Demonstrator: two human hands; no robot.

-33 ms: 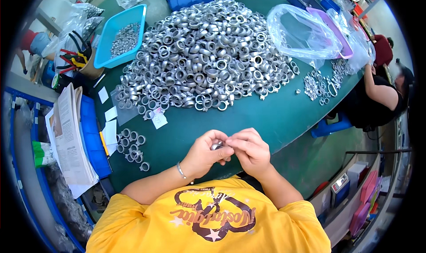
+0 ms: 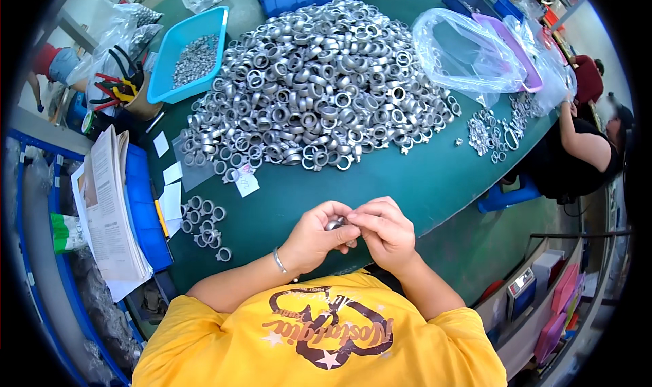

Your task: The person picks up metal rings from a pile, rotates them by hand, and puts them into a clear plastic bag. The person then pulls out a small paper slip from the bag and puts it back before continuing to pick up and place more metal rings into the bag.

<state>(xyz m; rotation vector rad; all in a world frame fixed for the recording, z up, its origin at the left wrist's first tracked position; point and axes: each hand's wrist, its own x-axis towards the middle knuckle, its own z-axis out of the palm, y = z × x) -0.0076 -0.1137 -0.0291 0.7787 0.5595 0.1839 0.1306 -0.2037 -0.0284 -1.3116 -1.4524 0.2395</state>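
My left hand (image 2: pixel 314 239) is closed around a grey metal ring (image 2: pixel 334 224), close in front of my chest. Most of that ring is covered by my fingers. Touching it from the other side, my right hand (image 2: pixel 388 236) has thumb and forefinger pinched together at the ring's edge; anything between those fingertips is too small or hidden to make out. Beyond both hands a large heap of similar metal rings with small lugs (image 2: pixel 309 81) covers the middle of the table. A small group of rings (image 2: pixel 202 222) lies apart, left of my left hand.
The green table (image 2: pixel 285 197) carries a turquoise tray (image 2: pixel 155 81) of small metal parts, a blue crate (image 2: pixel 299 5), and a plastic-lined purple tray (image 2: pixel 533 78). Loose small parts (image 2: pixel 483 132) lie near the right edge. Papers (image 2: pixel 112 210) and pliers (image 2: pixel 119 91) sit left. Another person (image 2: pixel 577 142) sits at right.
The whole view has shifted very slightly. My hands keep the same hold on the ring.
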